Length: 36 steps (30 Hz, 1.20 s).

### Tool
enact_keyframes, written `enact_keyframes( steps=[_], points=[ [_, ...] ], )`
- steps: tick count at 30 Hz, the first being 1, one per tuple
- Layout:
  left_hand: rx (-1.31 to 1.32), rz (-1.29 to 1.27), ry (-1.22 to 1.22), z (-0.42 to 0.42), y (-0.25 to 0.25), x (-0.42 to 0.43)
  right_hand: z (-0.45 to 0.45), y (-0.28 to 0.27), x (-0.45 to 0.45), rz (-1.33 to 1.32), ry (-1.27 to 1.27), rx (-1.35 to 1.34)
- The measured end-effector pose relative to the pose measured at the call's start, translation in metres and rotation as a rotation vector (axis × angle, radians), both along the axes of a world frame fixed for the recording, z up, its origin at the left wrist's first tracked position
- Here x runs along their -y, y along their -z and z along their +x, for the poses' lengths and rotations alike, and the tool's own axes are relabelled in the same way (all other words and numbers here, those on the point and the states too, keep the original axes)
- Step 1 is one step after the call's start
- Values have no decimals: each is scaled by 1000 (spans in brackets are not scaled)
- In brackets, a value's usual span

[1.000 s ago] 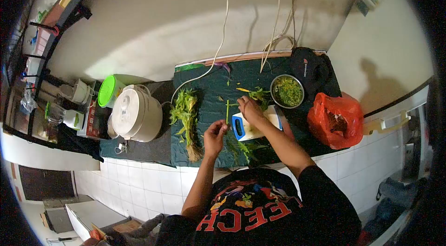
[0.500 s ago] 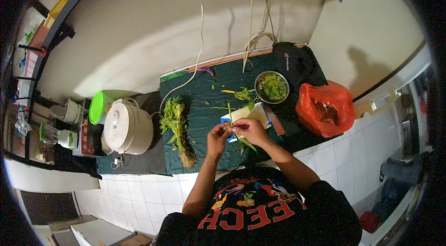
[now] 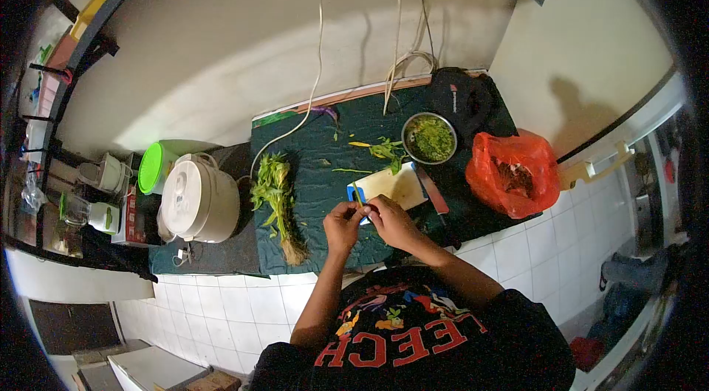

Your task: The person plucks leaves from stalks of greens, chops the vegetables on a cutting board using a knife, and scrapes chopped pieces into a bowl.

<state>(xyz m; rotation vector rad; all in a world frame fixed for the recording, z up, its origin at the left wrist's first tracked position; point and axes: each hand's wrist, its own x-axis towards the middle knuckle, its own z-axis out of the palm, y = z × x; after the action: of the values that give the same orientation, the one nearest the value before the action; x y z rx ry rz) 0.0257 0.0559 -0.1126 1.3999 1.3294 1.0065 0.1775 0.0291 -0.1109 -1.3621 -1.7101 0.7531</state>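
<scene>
My left hand (image 3: 343, 227) and my right hand (image 3: 393, 222) meet over the near edge of a cream cutting board (image 3: 399, 186) with a blue corner. Both have their fingers closed around a short green vegetable stem (image 3: 358, 192), which sticks up between them. A knife (image 3: 433, 190) lies along the board's right side. Behind the board rest loose leafy sprigs (image 3: 387, 149) and a thin stem (image 3: 353, 170). To the left is a bunch of leafy greens (image 3: 275, 195) with its roots on. A metal bowl (image 3: 430, 138) holds chopped greens.
An open red plastic bag (image 3: 515, 177) stands at the table's right end. A black bag (image 3: 459, 95) sits at the back, near a purple eggplant (image 3: 325, 112). On the left are a white rice cooker (image 3: 201, 199) and a green-lidded tub (image 3: 151, 168). A white cable crosses the cloth.
Less stem now stands above my fingers. The leafy end that hung below my right hand no longer shows. My right hand has turned slightly, its fingers closer over the stem.
</scene>
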Motion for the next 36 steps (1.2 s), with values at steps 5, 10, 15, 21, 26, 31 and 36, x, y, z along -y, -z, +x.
enact_keyframes(
  steps=[5, 10, 15, 21, 26, 31, 36],
  points=[
    [-289, 211, -64, -5, -13, 5, -9, 13, 4, -84, 16, 126],
    [-280, 213, -158, -14, -33, 7, 24, 21, -47, -36, 135, 98],
    [-204, 130, -188, -22, -38, 8, 47, -19, -103, 168, 224, 184],
    [-78, 42, -196, -16, -39, 8, 58, 18, -126, 92, 184, 427],
    [44, 23, -240, -11, -37, 12, 33, 21, -64, -152, -142, -31],
    [-198, 72, -215, -10, -34, 11, 6, -4, -14, -118, -197, -111],
    [-180, 93, -214, 0, -40, 14, 12, -10, -6, -79, -132, -146]
  ],
)
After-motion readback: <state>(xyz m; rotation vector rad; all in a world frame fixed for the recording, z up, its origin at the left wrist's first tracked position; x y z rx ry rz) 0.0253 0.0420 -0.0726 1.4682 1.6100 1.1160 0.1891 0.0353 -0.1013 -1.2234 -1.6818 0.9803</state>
